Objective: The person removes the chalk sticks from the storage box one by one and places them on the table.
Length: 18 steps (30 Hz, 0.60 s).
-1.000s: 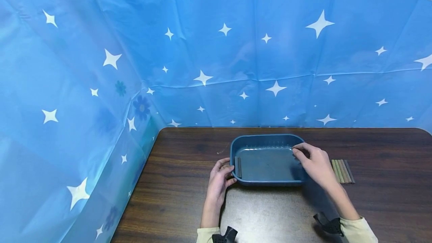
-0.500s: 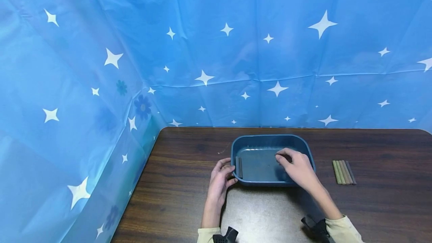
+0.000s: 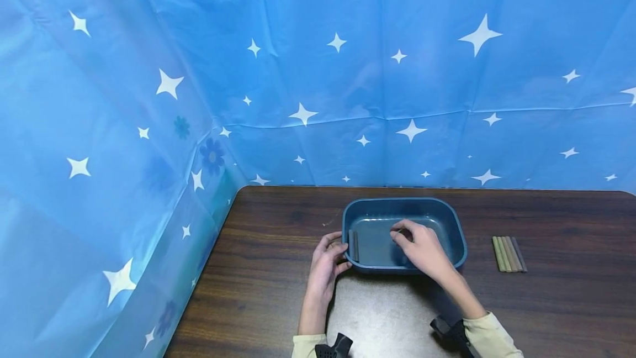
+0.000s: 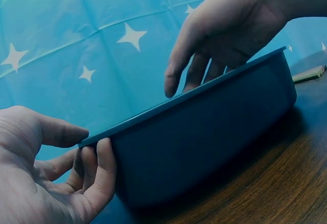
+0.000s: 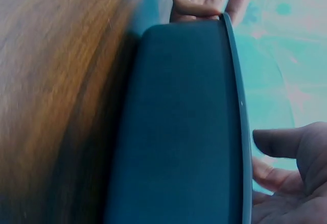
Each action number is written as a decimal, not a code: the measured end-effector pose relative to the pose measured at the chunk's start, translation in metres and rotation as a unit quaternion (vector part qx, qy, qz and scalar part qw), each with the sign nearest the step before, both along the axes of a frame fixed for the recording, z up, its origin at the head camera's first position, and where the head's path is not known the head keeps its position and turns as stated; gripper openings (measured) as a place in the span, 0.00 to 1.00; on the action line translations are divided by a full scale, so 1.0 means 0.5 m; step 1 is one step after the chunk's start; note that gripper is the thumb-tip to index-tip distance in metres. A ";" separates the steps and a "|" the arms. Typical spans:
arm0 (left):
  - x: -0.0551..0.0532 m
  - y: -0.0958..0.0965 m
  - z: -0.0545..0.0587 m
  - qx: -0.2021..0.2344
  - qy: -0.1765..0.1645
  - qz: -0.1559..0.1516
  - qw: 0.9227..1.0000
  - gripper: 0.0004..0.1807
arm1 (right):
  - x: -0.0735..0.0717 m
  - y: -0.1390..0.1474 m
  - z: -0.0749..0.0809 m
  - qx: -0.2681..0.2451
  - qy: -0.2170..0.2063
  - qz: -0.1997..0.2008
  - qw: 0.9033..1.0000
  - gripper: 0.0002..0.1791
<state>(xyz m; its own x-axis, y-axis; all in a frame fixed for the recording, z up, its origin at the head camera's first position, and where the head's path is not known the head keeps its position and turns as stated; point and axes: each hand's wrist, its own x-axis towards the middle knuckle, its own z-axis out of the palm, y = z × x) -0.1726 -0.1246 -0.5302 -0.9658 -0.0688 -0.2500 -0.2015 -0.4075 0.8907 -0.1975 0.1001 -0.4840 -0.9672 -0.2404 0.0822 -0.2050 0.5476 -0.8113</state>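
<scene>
Head: tray (blue) under right hand

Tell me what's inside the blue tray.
Inside the blue tray, dark sticks lie side by side at the left end. The right hand hides part of the tray's bottom; anything beneath or within that hand can't be made out.
</scene>
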 end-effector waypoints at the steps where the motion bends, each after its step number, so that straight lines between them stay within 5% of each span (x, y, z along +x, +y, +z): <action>1: 0.000 0.000 0.000 -0.001 0.000 0.000 1.000 0.22 | -0.001 -0.004 -0.001 -0.003 -0.005 0.000 1.000 0.13; 18: 0.001 0.001 0.001 -0.002 -0.004 -0.004 1.000 0.20 | -0.007 -0.068 -0.013 0.028 -0.059 0.042 0.997 0.16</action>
